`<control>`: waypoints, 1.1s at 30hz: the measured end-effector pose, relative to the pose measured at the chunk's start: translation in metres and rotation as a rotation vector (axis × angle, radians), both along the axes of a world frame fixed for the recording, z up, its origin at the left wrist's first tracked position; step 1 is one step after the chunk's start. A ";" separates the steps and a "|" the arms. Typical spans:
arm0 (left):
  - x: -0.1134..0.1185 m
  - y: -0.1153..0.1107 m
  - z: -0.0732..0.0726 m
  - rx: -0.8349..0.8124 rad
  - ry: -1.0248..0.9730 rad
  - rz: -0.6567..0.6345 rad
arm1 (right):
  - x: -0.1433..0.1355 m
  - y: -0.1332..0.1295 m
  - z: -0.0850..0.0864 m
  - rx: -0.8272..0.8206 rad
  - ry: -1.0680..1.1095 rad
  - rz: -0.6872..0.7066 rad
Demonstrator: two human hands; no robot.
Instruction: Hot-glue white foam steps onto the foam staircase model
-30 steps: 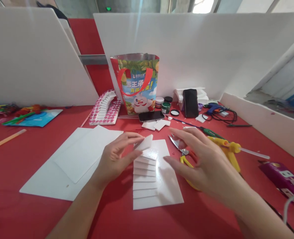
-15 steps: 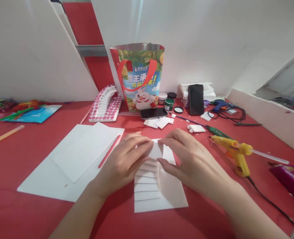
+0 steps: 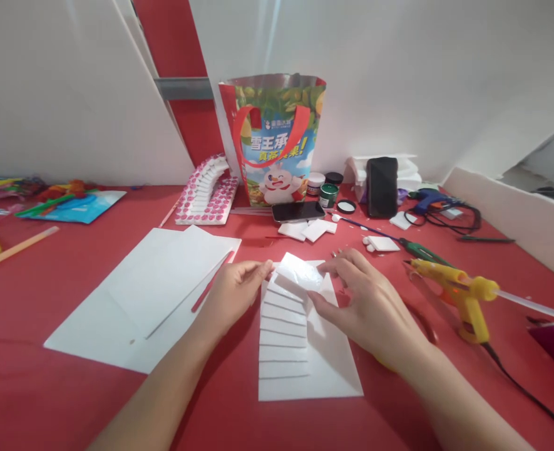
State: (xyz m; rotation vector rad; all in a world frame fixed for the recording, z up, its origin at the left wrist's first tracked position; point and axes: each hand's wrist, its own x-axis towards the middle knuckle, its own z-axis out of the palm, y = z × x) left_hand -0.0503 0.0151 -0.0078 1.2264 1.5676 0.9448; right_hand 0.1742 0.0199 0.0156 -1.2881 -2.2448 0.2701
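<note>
On the red table lies a white foam board base (image 3: pixel 335 369) carrying a curved row of overlapping white steps (image 3: pixel 283 338). At the row's far end sits a small white foam board piece (image 3: pixel 300 270), tilted and shiny on top. My left hand (image 3: pixel 239 289) is closed, thumb and forefinger pinched at the piece's left edge. My right hand (image 3: pixel 368 304) bends round its right end, the thumb by the near corner and the forefinger by the far one. Its other fingertips are partly hidden.
Right stands a yellow glue gun (image 3: pixel 467 297) with its cord. Left lie white sheets (image 3: pixel 164 275) and a red stick (image 3: pixel 204 294). Behind are a pink-dotted stair model (image 3: pixel 206 194), a printed bag (image 3: pixel 277 144), a phone (image 3: pixel 298 212), paint jars (image 3: pixel 328 195) and loose white pieces (image 3: pixel 317 230).
My left hand has drawn back to the left, uncovering the top piece, which now sits turned and tilted. My right hand has shifted slightly right. The whole view has shifted a little.
</note>
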 end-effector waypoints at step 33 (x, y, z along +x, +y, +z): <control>0.003 0.005 -0.008 -0.181 -0.269 -0.048 | -0.006 0.002 -0.014 0.036 -0.034 -0.011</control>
